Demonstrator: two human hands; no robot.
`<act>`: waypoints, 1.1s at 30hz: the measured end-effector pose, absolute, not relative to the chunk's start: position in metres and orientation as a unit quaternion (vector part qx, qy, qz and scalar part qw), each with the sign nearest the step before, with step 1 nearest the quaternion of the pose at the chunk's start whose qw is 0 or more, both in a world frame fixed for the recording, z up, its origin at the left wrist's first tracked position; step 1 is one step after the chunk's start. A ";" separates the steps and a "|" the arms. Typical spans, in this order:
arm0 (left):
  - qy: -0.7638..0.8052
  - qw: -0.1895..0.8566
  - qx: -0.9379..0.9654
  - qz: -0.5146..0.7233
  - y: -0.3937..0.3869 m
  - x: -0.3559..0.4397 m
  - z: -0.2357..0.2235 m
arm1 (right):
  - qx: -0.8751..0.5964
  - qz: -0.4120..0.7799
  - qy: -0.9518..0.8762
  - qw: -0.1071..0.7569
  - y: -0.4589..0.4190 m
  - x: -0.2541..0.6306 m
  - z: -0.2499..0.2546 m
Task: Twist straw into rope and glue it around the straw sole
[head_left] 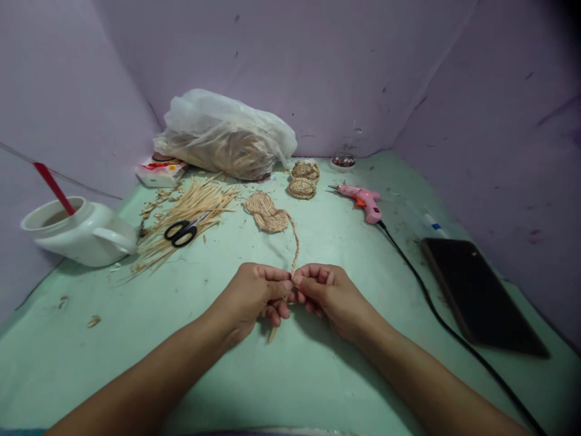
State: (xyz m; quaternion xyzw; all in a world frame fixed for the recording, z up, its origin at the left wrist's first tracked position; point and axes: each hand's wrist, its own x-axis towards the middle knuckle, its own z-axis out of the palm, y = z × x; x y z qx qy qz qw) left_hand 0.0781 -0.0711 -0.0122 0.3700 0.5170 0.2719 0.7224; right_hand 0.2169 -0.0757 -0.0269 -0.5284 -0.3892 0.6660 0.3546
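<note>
A straw-coloured braided cord (296,242) runs from a flat, coiled, sole-shaped piece (267,213) down to my hands. My left hand (261,293) pinches the cord's near end between thumb and forefinger. Right beside it, my right hand (323,292) grips the same end, its fingertips almost meeting the left ones. Loose straw strands (272,334) stick out below the left fingers. The exact crossing of the strands is hidden by the fingers. Behind the coiled piece lie finished-looking coiled straw pieces (302,181), close together.
Black-handled scissors (186,232) lie on loose straw strips (195,209). A white pitcher (97,233) holds a red stick. A stuffed plastic bag (227,136) rests by the wall. Rightward are a pink glue gun (361,198), its black cord (424,284) and a dark tablet (481,293).
</note>
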 end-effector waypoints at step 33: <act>0.620 0.623 0.343 0.332 -0.069 0.090 -0.019 | -0.394 0.027 -0.884 0.252 -0.097 0.216 -0.039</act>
